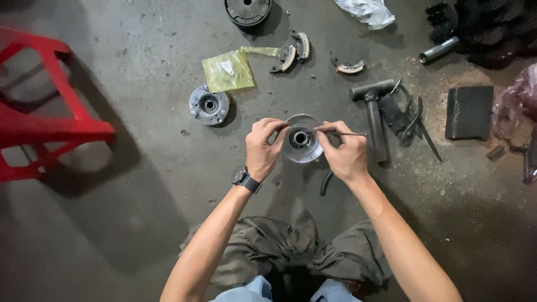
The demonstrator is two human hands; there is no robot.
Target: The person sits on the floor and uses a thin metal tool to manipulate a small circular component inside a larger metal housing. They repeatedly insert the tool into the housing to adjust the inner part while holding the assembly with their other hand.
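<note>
At the middle of the stained grey concrete floor (128, 184), both hands meet over a shiny round metal disc with a dark bearing hub (302, 144). The left hand (263, 148) curls on the disc's left rim, its grip pressed to the edge and hiding that side. The right hand (345, 152) pinches a thin metal pick (342, 133), whose tip is hard to make out. Just right lies a dull grey T-shaped steel tool (376, 114) beside dark pliers (413, 120). Toward the far edge sit a grey cast hub with bolt holes (209, 105), a crumpled yellow plastic bag (228, 70) and curved brake-like shoes (295, 50). A red metal stool (45, 106) is cut off at the left edge.
</note>
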